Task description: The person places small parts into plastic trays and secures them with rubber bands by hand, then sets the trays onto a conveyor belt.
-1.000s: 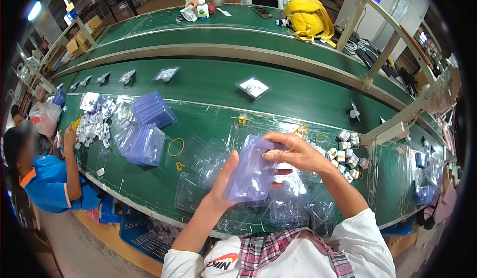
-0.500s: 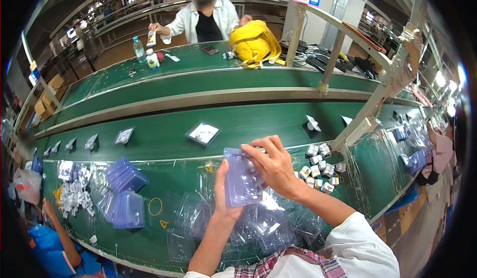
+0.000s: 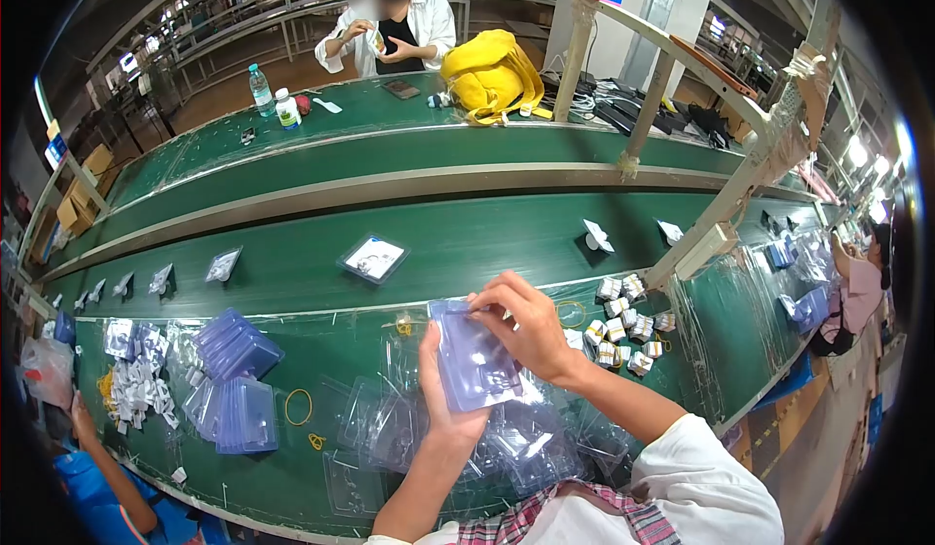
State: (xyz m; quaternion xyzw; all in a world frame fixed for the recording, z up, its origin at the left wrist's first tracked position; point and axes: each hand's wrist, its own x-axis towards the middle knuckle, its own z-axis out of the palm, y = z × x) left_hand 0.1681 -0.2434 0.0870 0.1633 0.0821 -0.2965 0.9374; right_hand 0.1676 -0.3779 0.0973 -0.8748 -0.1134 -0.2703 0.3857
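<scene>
A clear, bluish plastic blister pack (image 3: 469,355) stands tilted up in front of me over the bench. My left hand (image 3: 446,389) grips it from below, thumb along its left edge. The fingers of my right hand (image 3: 526,326) are pinched together at its upper edge. Beneath both hands lies a loose heap of clear blister packs (image 3: 531,443). To the right of my right hand are several small white bundles (image 3: 616,329), some with yellow bands.
Stacked blister packs (image 3: 245,416), white pieces (image 3: 141,389) and a yellow rubber band (image 3: 299,407) lie left. Beyond runs a green conveyor (image 3: 467,238) carrying a packaged item (image 3: 374,258). A metal post (image 3: 726,199) rises right. Co-workers are opposite and at both sides.
Packs on the conveyor appear a little further left, and the view has shifted slightly. My right fingers stay at the pack's upper edge. The person opposite has brought both hands together.
</scene>
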